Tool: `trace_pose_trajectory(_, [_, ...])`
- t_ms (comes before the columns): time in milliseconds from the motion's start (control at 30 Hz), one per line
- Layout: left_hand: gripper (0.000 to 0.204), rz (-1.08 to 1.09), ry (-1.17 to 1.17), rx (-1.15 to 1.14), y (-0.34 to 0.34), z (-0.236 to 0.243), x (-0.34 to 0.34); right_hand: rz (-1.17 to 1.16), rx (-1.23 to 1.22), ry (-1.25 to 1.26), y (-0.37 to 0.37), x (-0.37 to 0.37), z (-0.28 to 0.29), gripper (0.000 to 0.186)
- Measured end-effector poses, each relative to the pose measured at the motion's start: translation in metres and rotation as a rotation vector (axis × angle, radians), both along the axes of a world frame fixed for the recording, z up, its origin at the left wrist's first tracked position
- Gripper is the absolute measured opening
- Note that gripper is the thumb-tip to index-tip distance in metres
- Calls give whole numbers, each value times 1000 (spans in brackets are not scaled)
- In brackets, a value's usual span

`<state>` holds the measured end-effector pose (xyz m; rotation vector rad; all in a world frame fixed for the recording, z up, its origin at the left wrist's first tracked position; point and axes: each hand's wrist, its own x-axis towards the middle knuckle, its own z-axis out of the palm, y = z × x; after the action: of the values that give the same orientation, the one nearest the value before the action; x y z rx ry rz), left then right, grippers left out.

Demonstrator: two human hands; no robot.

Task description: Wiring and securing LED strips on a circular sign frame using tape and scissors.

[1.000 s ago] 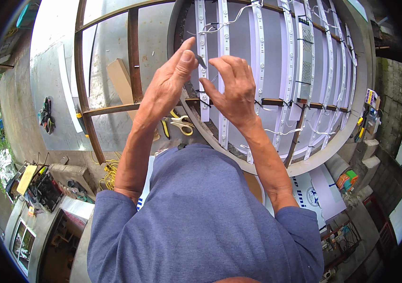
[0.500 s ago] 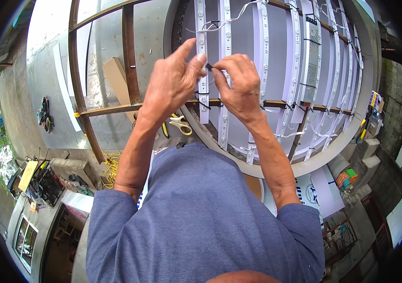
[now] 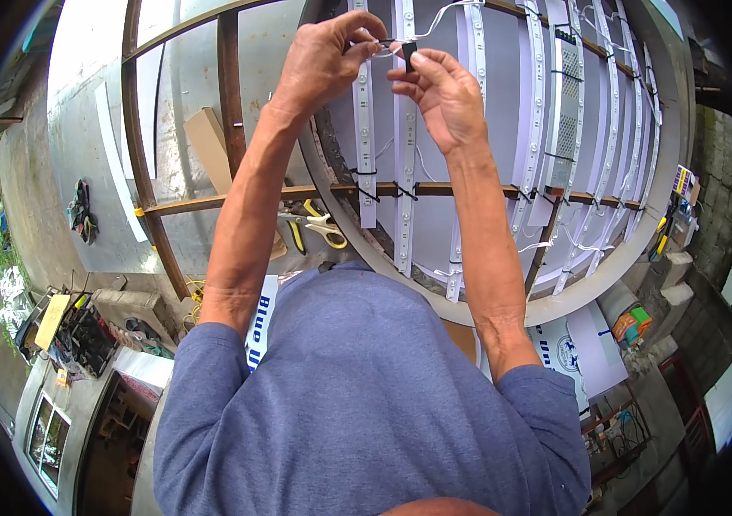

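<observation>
My left hand (image 3: 331, 64) is closed in a pinch on the wires (image 3: 385, 47) at the far end of the leftmost LED strips. Close beside it, my right hand (image 3: 445, 95) grips a short piece of black tape (image 3: 410, 57) between thumb and forefinger, its other fingers loosely curled. The tape is against or just beside the wires; whether it sticks to them I cannot tell. Below my hands run the white LED strips (image 3: 363, 129), tied with black cable ties to a rusty crossbar (image 3: 434, 188) inside a large round metal frame (image 3: 555, 303).
A perforated metal power supply (image 3: 565, 112) is mounted among the strips on the right. Scissors (image 3: 325, 230) and a yellow-black cutter (image 3: 297, 236) lie by the near left of the round frame. Left of it, a piece of cardboard (image 3: 206, 142) rests on sheet metal (image 3: 185, 86).
Both hands have moved farther away, up to the wires. My left hand, with forefinger extended before, now pinches the wires. My right hand has brought the black tape beside them.
</observation>
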<state>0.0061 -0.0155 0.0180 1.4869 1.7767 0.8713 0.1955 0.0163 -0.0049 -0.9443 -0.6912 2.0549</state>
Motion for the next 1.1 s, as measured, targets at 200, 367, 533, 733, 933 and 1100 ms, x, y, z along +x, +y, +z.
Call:
trace_pose_trajectory(200, [15, -60, -70, -17, 13, -16, -15, 25, 8, 78, 8, -4, -12, 14])
trace_pose_trajectory(367, [17, -78, -22, 77, 5, -17, -12, -21, -53, 161, 8, 0, -12, 14])
trace_pose_trajectory(533, [16, 103, -73, 72, -11, -25, 0, 56, -14, 141, 10, 3, -10, 14])
trace_pose_trajectory(733, [16, 167, -121, -32, -15, -23, 5, 116, 15, -319, 0, 7, 8, 16])
trace_pose_trajectory(933, [10, 193, -158, -16, -16, -30, 7, 133, 2, -353, 6, -4, -1, 24])
trace_pose_trajectory(1100, [11, 220, -197, -37, -16, -28, 8, 206, 18, -324, 17, -8, -5, 24])
